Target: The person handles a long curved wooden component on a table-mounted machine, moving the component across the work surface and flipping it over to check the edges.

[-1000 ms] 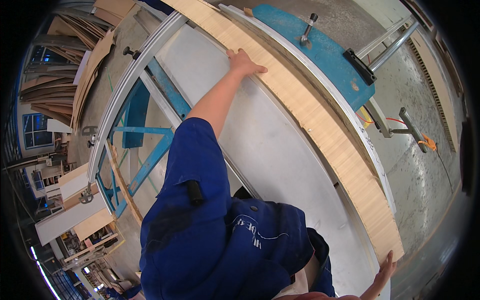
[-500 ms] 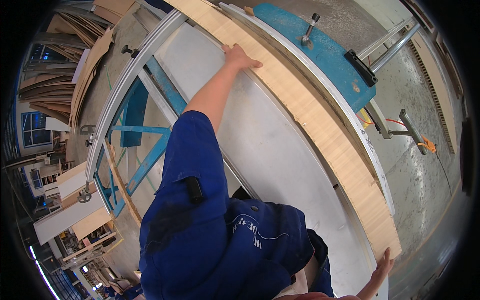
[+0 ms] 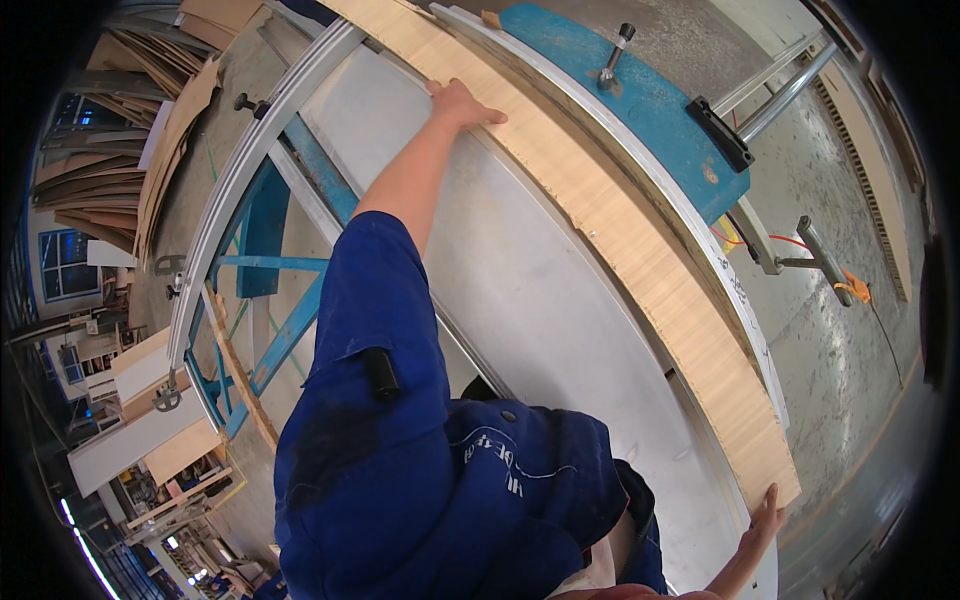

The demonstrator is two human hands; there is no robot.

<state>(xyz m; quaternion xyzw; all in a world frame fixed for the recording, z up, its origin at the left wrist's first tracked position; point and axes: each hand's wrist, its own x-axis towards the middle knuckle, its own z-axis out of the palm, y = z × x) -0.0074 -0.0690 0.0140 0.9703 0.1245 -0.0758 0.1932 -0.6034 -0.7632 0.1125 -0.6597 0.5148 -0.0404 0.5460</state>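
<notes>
A long, narrow pale wooden board (image 3: 640, 270) lies across the grey metal table (image 3: 520, 260) of a panel saw, curved by the lens. My left hand (image 3: 463, 105) rests against the board's near edge toward its far end, thumb and fingers spread. At the near right end of the board is my right hand (image 3: 766, 518), with fingers against the end and over its corner; part of this hand is hidden. A small chipped notch shows along the board's near edge. Beyond the board runs a pale straight fence (image 3: 735, 290), close alongside it.
A blue machine panel (image 3: 640, 110) with a black-knobbed lever (image 3: 613, 62) stands beyond the fence. A blue-braced frame with an aluminium rail (image 3: 215, 210) extends left. Stacked sheet offcuts (image 3: 110, 160) fill the far left. A metal T-shaped handle (image 3: 822, 250) stands at right.
The board has slid slightly up and left along the table, and both hands have moved with it. The view has shifted a little.
</notes>
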